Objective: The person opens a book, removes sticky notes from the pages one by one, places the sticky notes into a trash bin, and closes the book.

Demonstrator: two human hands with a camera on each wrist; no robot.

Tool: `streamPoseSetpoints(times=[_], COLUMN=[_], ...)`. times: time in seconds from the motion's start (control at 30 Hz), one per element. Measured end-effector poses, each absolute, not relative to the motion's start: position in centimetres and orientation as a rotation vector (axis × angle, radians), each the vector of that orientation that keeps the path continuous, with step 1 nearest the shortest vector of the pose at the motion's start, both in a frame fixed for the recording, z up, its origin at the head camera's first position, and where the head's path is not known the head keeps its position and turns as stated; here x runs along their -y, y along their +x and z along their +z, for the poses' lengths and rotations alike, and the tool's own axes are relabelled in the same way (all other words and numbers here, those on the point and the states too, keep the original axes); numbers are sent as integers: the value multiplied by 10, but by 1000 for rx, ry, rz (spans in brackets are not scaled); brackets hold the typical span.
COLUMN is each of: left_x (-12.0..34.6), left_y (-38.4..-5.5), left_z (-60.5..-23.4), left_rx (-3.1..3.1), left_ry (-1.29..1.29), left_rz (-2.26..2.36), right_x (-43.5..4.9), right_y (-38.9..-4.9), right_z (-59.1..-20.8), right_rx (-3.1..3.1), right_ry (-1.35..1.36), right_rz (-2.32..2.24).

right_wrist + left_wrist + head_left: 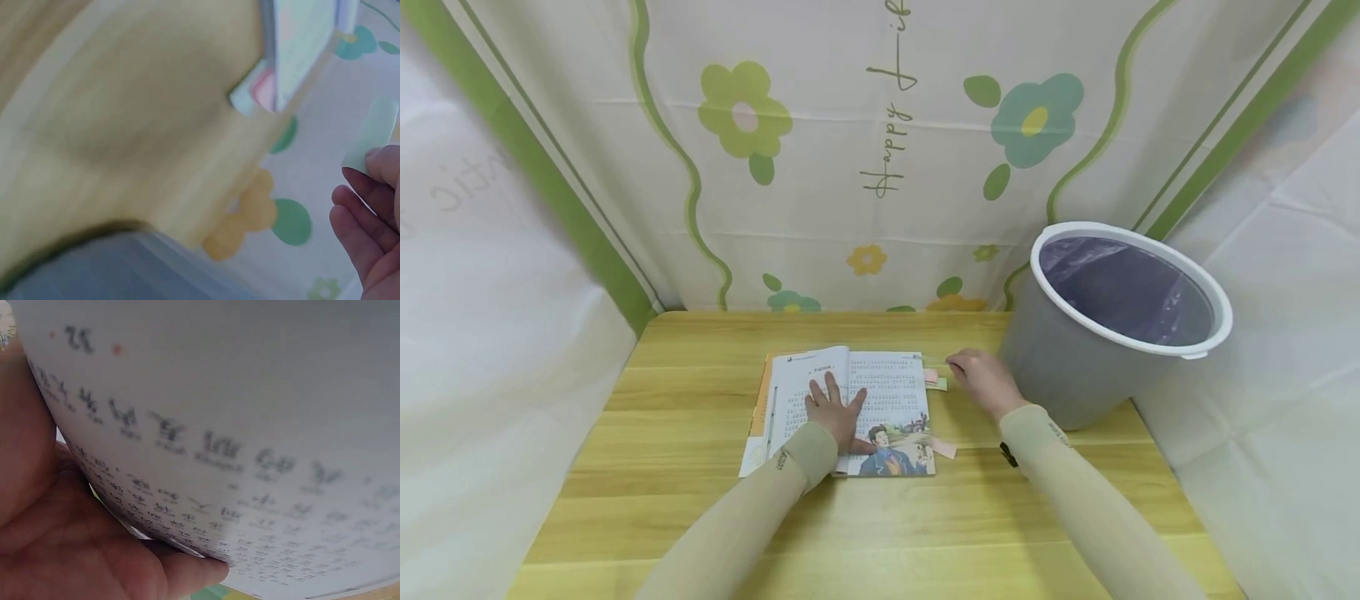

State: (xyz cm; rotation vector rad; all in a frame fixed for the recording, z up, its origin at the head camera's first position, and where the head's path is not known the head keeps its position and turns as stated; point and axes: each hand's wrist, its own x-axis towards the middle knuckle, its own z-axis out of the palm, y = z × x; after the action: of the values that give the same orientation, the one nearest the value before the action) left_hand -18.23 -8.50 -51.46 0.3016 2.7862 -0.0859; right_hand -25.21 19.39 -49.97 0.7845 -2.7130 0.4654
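Observation:
An open book [891,379] lies on the table, printed text on both pages and a drawn figure at the lower right. My left hand [835,417] rests on it with spread fingers, across the inner fold. In the left wrist view a curved page [206,444] fills most of the picture beside that hand. My right hand [985,383], right of the book, pinches a pale green sticky tab [374,134] between thumb and finger. Pink and green sticky tabs [931,377] stick out from the book's right edge, and a pink tab [944,448] sits lower down.
A grey bin [1067,375] with a white rim and dark liner stands at the table's right, close beside my right forearm. The wooden table [700,525] meets a flower-printed cloth [820,208] behind, with pale cloth on both sides.

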Motion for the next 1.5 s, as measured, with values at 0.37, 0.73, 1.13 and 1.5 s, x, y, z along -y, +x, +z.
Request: streamPoseSetpoints(times=[0.37, 0.73, 1.13, 1.5], left_x=[87, 87, 88, 89], left_y=[-184, -186, -188, -186], left_z=[-516, -518, -525, -523], left_rx=[-2783, -2764, -2775, -2767], left_ry=[307, 287, 307, 307], left_rz=[-54, -52, -49, -65], right_x=[-203, -207, -226, -263], right_y=[-241, -221, -207, -191], right_z=[-454, -404, -346, -299], right_rx=[2505, 2349, 2130, 2122], right_ry=[803, 828, 831, 653], right_rz=[382, 395, 300, 258])
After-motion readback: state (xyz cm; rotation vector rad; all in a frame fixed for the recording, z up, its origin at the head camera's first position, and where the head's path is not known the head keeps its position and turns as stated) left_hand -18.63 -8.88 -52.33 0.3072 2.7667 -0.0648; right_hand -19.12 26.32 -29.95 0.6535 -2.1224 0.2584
